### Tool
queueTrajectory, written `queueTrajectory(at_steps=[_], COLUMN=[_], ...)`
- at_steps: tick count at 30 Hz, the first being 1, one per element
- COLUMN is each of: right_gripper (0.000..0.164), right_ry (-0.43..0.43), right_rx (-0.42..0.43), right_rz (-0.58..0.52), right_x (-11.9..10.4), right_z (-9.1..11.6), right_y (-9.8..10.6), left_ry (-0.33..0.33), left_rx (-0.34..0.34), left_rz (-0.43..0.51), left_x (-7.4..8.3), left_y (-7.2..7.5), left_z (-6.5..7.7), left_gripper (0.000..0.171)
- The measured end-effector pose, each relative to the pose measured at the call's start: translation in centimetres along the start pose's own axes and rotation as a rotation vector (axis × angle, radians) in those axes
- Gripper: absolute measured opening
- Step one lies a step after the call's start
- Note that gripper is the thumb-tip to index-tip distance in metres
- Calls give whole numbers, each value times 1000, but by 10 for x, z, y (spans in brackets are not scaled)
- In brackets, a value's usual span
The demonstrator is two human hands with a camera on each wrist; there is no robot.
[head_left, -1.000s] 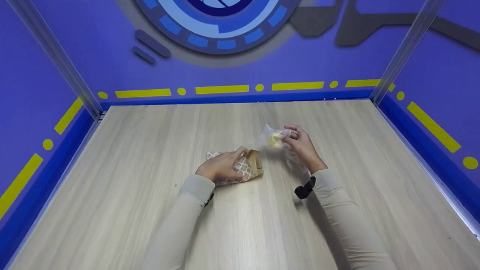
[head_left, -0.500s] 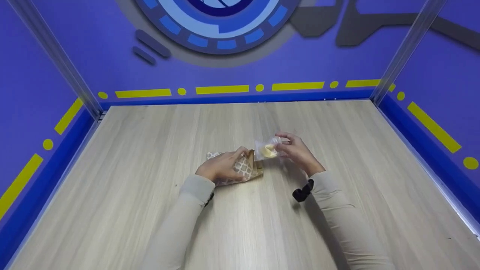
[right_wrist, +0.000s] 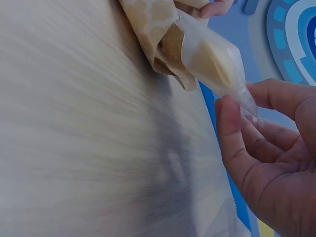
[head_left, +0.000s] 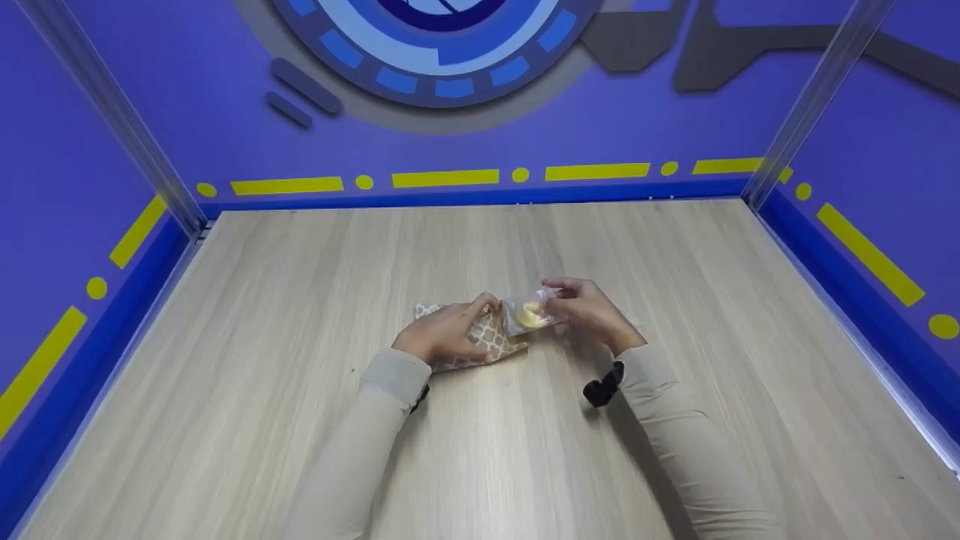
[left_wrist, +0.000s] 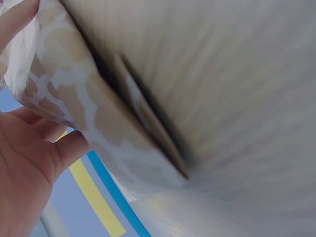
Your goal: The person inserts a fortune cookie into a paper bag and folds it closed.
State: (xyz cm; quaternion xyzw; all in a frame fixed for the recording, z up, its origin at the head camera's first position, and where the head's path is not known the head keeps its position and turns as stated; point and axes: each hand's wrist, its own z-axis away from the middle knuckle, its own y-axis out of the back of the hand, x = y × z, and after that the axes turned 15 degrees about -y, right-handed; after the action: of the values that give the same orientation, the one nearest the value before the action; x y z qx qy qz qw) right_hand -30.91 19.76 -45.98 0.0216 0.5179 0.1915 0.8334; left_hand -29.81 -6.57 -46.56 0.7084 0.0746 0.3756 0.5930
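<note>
My left hand (head_left: 442, 331) grips a brown paper bag (head_left: 491, 341) with a white lattice print, lying on its side with its mouth to the right. In the right wrist view, the bag's brown inside (right_wrist: 172, 47) shows at the mouth. Between thumb and fingertips my right hand (head_left: 592, 309) pinches one end of a clear plastic packet (head_left: 529, 313). A pale yellow, curved piece (right_wrist: 215, 61) sits inside the packet. The packet's free end is at the bag's mouth; the right wrist view shows it overlapping the opening. Folded edges of the bag (left_wrist: 94, 108) face the left wrist camera.
Both hands work over a light wood table (head_left: 315, 285). Blue printed walls (head_left: 465, 150) enclose its back and sides. A translucent plastic piece with a serrated edge (right_wrist: 232, 219) shows at the bottom of the right wrist view. A black wrist device (head_left: 604, 386) hangs by the right cuff.
My right hand has moved left and nearer to me, bringing the packet from apart from the bag to its mouth. The left hand and the bag have hardly moved.
</note>
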Motion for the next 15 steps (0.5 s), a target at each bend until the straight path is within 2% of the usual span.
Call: queueTrajectory(at_steps=[11, 15], right_gripper=[56, 56], right_ry=[2, 8], right_rx=[41, 30], right_rz=[47, 55], right_x=[3, 5], right_z=[1, 0], right_y=[3, 3], left_ry=[-7, -19], left_rx=[13, 14], left_rz=[17, 14], left_x=[0, 0], left_y=[0, 0], left_z=[0, 0], left_gripper=[73, 72])
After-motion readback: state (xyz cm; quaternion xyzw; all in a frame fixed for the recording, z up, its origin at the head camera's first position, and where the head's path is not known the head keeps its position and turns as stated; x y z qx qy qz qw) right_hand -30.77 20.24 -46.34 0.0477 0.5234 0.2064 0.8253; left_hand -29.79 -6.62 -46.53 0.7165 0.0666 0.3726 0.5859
